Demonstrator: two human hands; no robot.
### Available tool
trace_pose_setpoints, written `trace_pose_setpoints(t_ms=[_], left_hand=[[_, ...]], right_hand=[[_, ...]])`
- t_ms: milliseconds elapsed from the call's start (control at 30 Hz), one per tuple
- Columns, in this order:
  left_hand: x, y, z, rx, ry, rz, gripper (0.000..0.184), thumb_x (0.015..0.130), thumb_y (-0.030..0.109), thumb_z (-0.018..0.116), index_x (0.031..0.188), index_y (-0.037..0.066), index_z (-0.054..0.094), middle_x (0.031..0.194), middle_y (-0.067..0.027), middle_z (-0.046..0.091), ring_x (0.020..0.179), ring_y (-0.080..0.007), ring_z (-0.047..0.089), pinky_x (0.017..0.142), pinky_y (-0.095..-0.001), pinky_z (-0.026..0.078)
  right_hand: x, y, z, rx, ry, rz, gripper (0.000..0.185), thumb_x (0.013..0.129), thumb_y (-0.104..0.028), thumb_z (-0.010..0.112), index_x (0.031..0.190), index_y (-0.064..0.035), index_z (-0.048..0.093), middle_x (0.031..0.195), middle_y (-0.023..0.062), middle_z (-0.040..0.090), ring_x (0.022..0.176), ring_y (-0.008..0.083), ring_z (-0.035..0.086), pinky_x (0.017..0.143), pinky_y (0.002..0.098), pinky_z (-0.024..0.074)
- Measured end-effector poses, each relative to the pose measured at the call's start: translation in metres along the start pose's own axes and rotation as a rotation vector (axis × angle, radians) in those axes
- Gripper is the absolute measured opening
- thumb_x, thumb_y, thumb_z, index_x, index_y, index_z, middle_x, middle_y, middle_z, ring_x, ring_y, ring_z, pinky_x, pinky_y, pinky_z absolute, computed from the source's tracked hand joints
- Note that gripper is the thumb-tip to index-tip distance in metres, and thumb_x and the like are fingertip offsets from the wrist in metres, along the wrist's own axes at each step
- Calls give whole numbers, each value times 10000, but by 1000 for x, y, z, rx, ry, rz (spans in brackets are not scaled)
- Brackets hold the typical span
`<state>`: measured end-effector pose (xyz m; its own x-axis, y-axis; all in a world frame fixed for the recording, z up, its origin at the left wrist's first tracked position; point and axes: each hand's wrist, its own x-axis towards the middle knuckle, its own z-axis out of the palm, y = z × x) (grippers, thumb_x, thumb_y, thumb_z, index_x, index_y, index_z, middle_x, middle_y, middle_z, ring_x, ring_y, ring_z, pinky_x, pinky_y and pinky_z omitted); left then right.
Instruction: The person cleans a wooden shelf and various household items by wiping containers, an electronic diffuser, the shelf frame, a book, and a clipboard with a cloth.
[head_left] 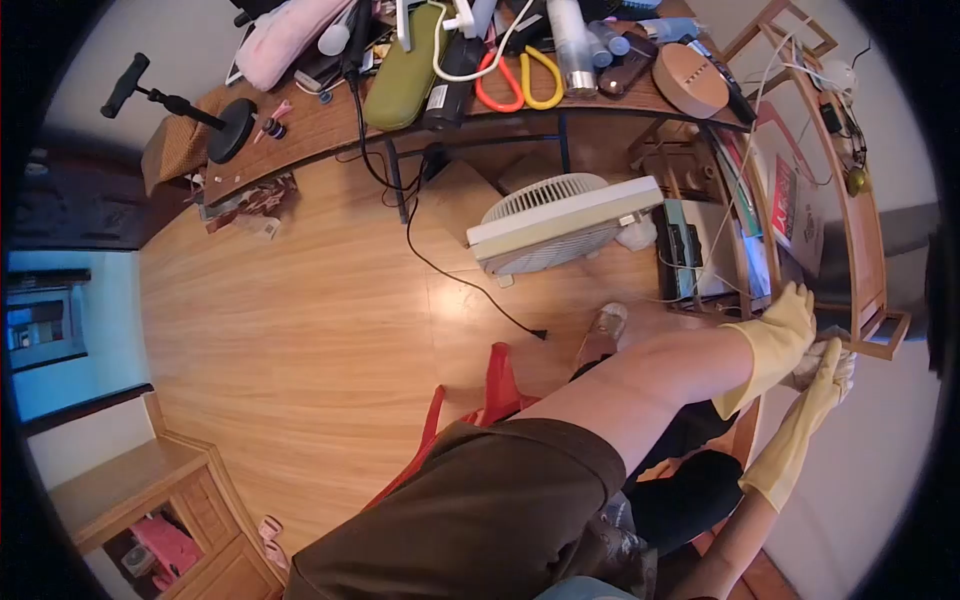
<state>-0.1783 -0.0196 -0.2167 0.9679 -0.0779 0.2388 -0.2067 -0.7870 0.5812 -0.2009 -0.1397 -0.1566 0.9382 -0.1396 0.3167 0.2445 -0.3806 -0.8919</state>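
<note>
Both of my hands wear pale yellow rubber gloves and are at the right, by the lower end of a wooden shelf rack [868, 250]. My left hand [790, 318] reaches to the rack's lower part, its fingers bent and partly hidden. Just below it, my right hand [828, 372] is beside a crumpled whitish cloth [803, 372], touching or holding it; the exact grip is hard to see. Behind my left hand, a flat board with red print [795, 205] leans in the rack.
A cluttered wooden desk [330, 135] spans the top, with red and yellow scissor handles. A box fan [565, 225] lies on the floor near a black cable [460, 280]. A red plastic chair [498, 385] is close to my legs. A wooden cabinet [130, 475] stands lower left.
</note>
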Motion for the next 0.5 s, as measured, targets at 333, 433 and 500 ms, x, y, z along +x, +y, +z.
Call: trace_pose_setpoints(t_ms=[333, 433, 500], left_hand=[[-14, 26, 20, 229, 127, 53, 516, 1005, 185, 490, 1429, -102, 558, 1541, -338, 461, 1442, -507, 418, 1184, -653, 275], [-46, 0, -62, -78, -72, 213, 512, 990, 175, 502, 1412, -108, 568, 1520, -373, 459, 1428, -544, 412, 1166, -681, 284], [-53, -3, -63, -72, -84, 216, 499, 994, 177, 507, 1412, -86, 579, 1527, -360, 462, 1429, -541, 413, 1163, -680, 288]], right_hand=[[7, 11, 11, 39, 56, 7, 207, 965, -278, 785, 1004, -85, 724, 894, 3, 721, 726, 91, 647, 616, 239, 531], [17, 11, 12, 50, 65, -5, 176, 980, -250, 767, 990, -80, 722, 891, 13, 725, 736, 95, 662, 627, 236, 544], [24, 15, 4, -17, 84, 17, 178, 982, -251, 763, 995, -78, 722, 894, 20, 727, 745, 97, 665, 638, 236, 549]])
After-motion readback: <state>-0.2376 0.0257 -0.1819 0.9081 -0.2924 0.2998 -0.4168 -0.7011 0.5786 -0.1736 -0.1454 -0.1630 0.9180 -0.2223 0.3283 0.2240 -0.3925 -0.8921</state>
